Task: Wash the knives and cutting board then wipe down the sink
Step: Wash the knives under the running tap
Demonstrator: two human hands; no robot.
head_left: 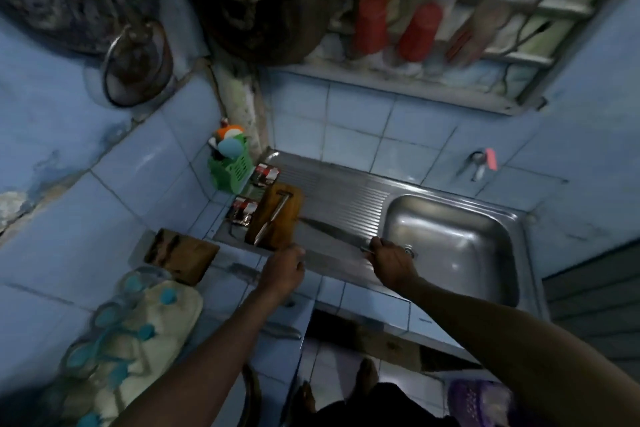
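**Blue-tiled corner, knives gathered at the steel sink**

Right hand grips the handle of a long steel-bladed knife lying across the ribbed drainboard, probably to carry it to the stainless basin. Left hand hovers curled, apparently empty. A second knife rests on the brown wooden cutting board, awaiting washing.

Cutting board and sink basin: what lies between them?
In the head view, ribbed steel drainboard lies between cutting board and sink basin, with a long knife across it.
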